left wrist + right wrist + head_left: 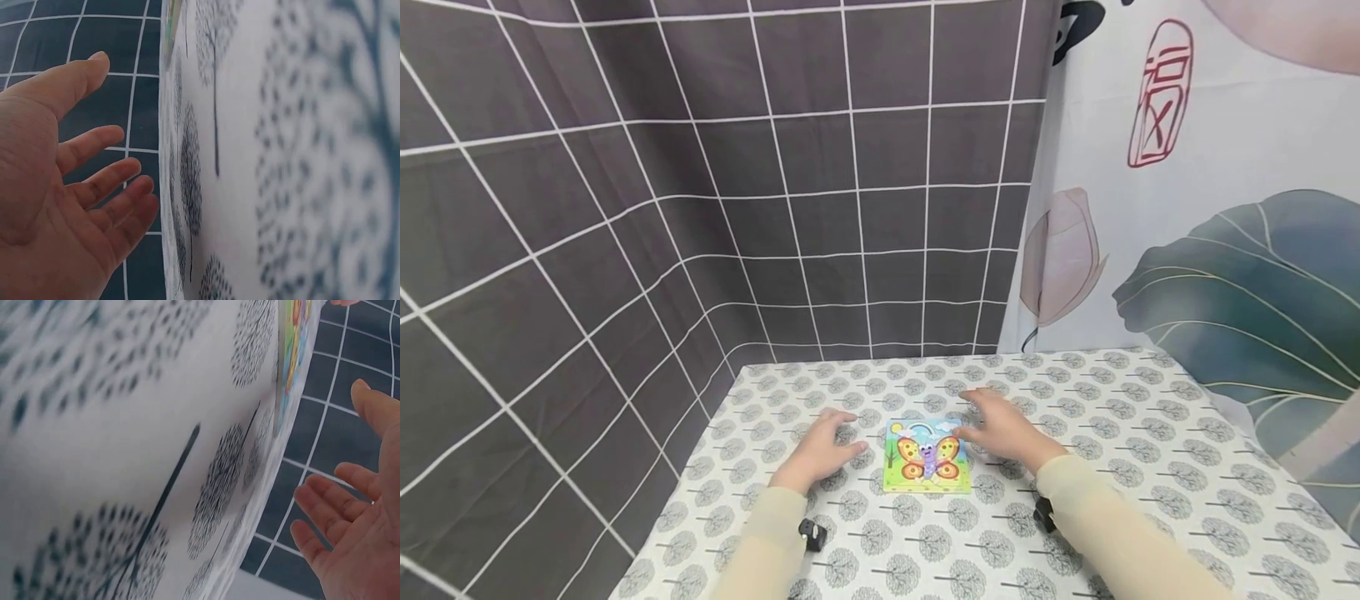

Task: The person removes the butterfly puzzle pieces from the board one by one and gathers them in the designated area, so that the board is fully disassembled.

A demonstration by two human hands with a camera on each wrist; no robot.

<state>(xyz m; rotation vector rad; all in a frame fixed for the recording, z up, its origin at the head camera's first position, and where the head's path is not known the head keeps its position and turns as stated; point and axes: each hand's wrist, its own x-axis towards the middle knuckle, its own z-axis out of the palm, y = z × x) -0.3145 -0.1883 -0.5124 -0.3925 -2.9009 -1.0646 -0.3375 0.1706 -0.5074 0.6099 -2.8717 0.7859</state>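
Butterfly board lies flat, picture side up, lower centre of the head frame. Picture: purple-bodied butterfly, orange-yellow wings, rainbow and sun above. Left hand is just left of it, apart, fingers spread and loosely bent, thumb out toward the board. Right hand is at the board's upper right, same relaxed spread; thumb overlaps the board's edge in the head view, but the right wrist view shows a gap. Cream sleeves run off the bottom of the frame, a small black device at each wrist. Table has a white tree-print cover. Dark curtain with white grid fills left and centre; white lotus-print hanging at right.
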